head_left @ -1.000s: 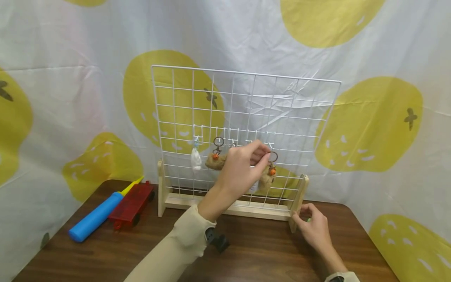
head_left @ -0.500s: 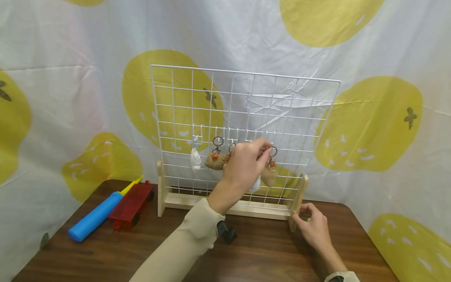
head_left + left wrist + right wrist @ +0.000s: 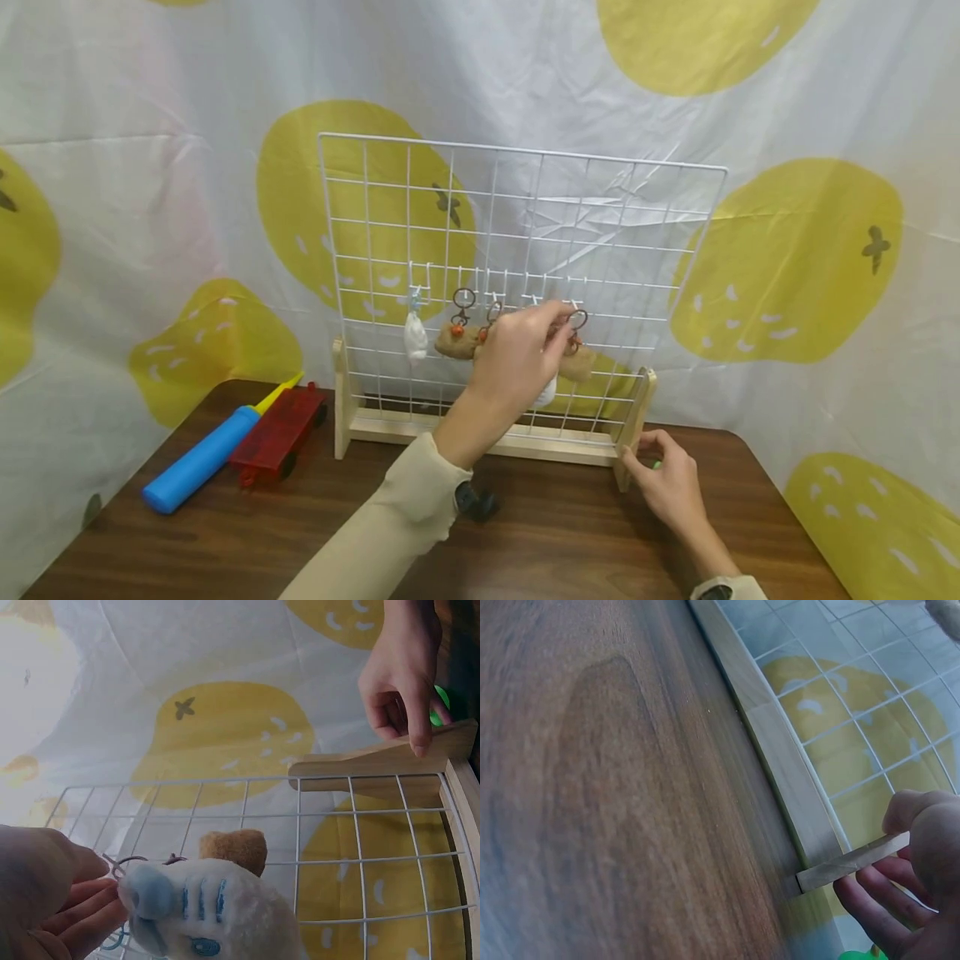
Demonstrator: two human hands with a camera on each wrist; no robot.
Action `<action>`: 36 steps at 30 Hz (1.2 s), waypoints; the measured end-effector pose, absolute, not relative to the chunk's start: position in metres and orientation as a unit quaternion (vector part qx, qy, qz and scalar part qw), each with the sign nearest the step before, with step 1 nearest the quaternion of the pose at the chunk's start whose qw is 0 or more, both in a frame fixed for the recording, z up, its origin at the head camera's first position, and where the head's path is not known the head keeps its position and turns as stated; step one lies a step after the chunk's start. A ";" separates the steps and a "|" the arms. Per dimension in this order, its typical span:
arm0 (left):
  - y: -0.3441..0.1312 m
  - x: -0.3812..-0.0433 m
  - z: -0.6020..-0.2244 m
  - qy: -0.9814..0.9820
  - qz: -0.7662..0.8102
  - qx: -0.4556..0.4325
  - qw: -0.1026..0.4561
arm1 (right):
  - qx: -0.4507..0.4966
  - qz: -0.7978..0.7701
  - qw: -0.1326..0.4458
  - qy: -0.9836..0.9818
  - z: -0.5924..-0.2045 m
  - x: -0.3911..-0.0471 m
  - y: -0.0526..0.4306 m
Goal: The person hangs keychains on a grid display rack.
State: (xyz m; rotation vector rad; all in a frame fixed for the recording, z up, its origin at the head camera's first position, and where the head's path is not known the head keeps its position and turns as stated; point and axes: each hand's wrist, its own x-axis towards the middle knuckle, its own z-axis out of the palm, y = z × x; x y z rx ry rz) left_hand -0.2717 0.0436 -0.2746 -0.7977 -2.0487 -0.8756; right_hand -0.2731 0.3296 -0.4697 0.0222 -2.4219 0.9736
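A white wire grid [image 3: 525, 196] stands in a wooden base, with a row of hooks across its middle. My left hand [image 3: 513, 354] is raised at the right-hand hooks, thumb and fingertips pinching the dark ring of a brown plush keychain [image 3: 576, 365]. Whether that ring sits on the hook is hard to tell. Close to the left wrist camera hangs a white and blue plush [image 3: 240, 911], partly covering the brown plush [image 3: 234, 851]. Low on the right, my right hand [image 3: 670, 483] grips the wooden end upright [image 3: 855, 861] between thumb and fingers.
Other keychains hang further left: a white plush [image 3: 416, 337] and a brown plush [image 3: 456, 342], with another partly behind the left hand. A blue pump [image 3: 198, 458] and a red toy wagon [image 3: 277, 433] lie at the table's left. Something green [image 3: 862, 955] is beyond the upright.
The ring in my left fingers has risen slightly toward the hook, and its brown plush has turned from hanging down to lying more sideways. My right hand stays on the upright.
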 end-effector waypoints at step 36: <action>-0.202 -0.270 -0.421 -0.852 -0.165 -0.109 0.485 | 0.058 0.323 0.274 -0.904 -0.441 -0.266 0.341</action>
